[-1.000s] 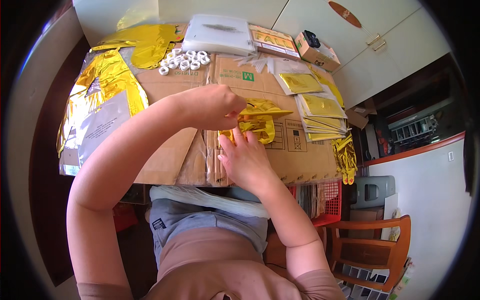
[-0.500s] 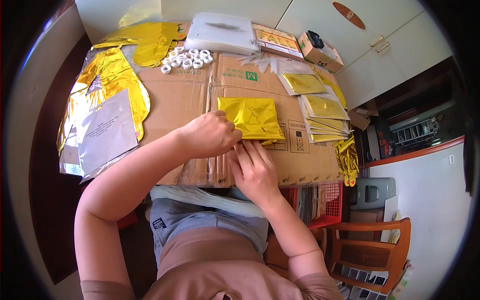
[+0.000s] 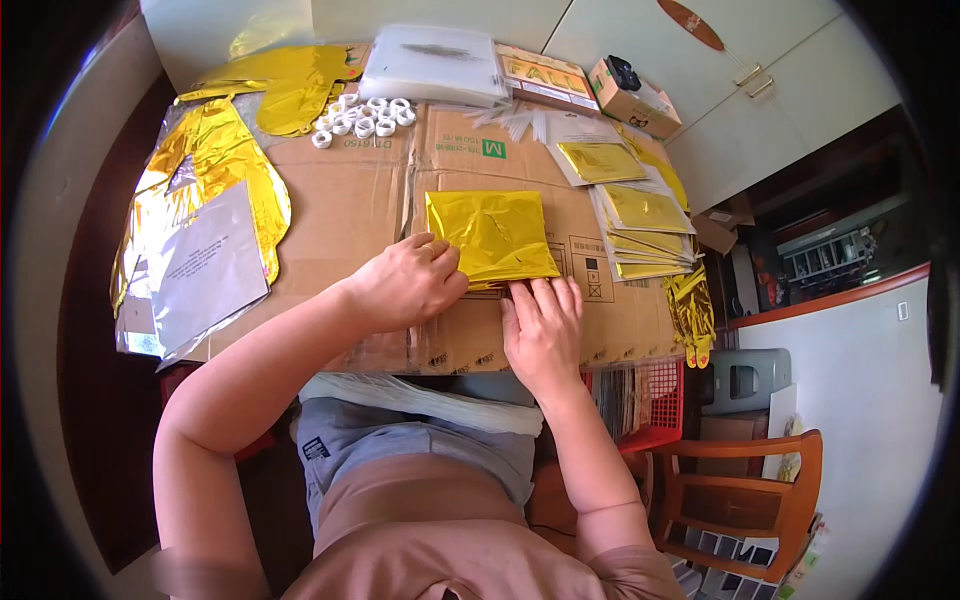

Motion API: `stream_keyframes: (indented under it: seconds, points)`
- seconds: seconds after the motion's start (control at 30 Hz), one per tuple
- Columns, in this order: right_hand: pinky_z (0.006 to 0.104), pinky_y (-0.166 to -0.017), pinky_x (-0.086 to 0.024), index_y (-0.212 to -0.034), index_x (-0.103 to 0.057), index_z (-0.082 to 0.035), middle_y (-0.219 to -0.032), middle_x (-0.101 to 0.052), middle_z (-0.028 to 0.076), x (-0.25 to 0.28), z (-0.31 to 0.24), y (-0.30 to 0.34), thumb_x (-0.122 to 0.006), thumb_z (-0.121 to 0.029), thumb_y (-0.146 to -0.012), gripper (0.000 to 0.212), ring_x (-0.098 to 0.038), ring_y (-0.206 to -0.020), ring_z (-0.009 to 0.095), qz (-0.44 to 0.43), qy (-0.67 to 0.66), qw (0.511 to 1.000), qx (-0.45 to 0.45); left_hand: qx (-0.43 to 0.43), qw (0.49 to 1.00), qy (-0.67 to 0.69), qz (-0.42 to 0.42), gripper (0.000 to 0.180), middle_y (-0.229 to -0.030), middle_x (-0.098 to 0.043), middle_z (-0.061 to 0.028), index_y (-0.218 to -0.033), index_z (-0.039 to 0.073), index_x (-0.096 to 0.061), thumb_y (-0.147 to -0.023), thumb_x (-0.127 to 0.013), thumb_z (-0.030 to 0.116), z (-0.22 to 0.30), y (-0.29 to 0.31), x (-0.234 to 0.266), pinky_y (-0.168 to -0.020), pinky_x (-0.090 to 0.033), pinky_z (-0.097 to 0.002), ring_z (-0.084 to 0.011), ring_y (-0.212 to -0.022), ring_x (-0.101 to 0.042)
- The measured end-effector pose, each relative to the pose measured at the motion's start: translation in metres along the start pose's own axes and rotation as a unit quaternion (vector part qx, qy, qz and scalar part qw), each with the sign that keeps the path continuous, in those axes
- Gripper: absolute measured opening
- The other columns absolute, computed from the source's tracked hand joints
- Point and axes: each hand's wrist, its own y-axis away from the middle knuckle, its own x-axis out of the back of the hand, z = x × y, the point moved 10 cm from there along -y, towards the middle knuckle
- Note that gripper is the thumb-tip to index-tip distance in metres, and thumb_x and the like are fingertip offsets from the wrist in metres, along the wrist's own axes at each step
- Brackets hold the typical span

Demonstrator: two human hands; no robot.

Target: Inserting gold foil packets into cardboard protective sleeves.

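A folded gold foil balloon lies as a near-rectangular packet on a flattened cardboard sheet. My left hand is closed on the packet's near left edge, its fingers bent and their tips partly hidden. At the near right edge, my right hand rests with fingers stretched forward, the tips touching the foil. The foil's surface is creased, and its near edge shows uneven layers.
Unfolded gold foil balloons and a grey printed sleeve lie at left. White tape rings, a stack of clear bags and boxes line the back. Packed gold foil packets are piled at right. A wooden chair stands nearby.
My right hand has moved right along the packet's near edge, away from my left hand. My left hand has shifted slightly left and nearer. The foil lies flatter and squarer.
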Motion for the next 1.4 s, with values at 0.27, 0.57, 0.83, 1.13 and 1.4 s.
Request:
stream_keyframes:
  seconds: [0.27, 0.57, 0.83, 1.13, 1.4]
  points:
    - [0.0610, -0.112, -0.031, -0.113, -0.067, 0.000, -0.119, -0.058, 0.024, -0.004, 0.008, -0.003, -0.068, -0.018, -0.090, 0.030, -0.048, -0.127, 0.043, -0.019, -0.014, 0.999, -0.023, -0.019, 1.000, -0.017, 0.002, 0.016, -0.096, -0.063, -0.0137, -0.081, 0.003, -0.058, -0.071, -0.065, 0.014, 0.005, -0.001, 0.006, -0.087, -0.053, -0.0415, -0.0282, -0.093, -0.065]
    - [0.0625, -0.115, -0.026, -0.118, -0.064, 0.000, -0.130, -0.054, 0.024, -0.013, 0.007, -0.009, -0.067, -0.020, -0.091, 0.034, -0.042, -0.133, 0.046, -0.058, 0.012, 0.998, 0.001, -0.002, 0.999, 0.038, -0.007, 0.022, -0.099, -0.063, -0.0126, -0.087, 0.002, -0.060, -0.069, -0.068, 0.014, -0.004, 0.000, 0.001, -0.088, -0.052, -0.0418, -0.0286, -0.097, -0.066]
    - [0.0496, -0.108, -0.041, -0.122, -0.061, 0.003, -0.132, -0.055, 0.024, -0.024, 0.038, -0.008, -0.062, -0.016, -0.095, 0.034, -0.049, -0.129, 0.044, -0.061, -0.186, 0.973, -0.123, 0.046, 0.997, 0.067, -0.003, 0.021, -0.099, -0.062, -0.0091, -0.094, 0.008, -0.063, -0.078, -0.073, 0.017, -0.008, -0.009, 0.001, -0.094, -0.050, -0.0429, -0.0293, -0.101, -0.064]
    - [0.0462, -0.106, -0.046, -0.136, -0.052, 0.000, -0.136, -0.057, 0.023, 0.007, 0.069, -0.022, -0.072, -0.013, -0.089, 0.052, -0.056, -0.124, 0.040, 0.092, -0.111, 0.981, -0.130, 0.091, 0.984, 0.150, 0.025, 0.027, -0.109, -0.059, -0.0133, -0.108, 0.007, -0.067, -0.083, -0.073, 0.017, -0.020, -0.005, -0.005, -0.104, -0.045, -0.0455, -0.0334, -0.114, -0.058]
    - [0.0465, -0.107, -0.046, -0.125, -0.066, -0.007, -0.136, -0.059, 0.019, 0.014, 0.063, -0.041, -0.073, -0.010, -0.087, 0.039, -0.057, -0.126, 0.037, 0.062, -0.224, 0.970, -0.071, 0.111, 0.974, 0.194, 0.030, 0.025, -0.112, -0.058, -0.0141, -0.108, 0.007, -0.068, -0.085, -0.072, 0.016, -0.027, -0.005, -0.005, -0.103, -0.045, -0.0457, -0.0345, -0.116, -0.056]
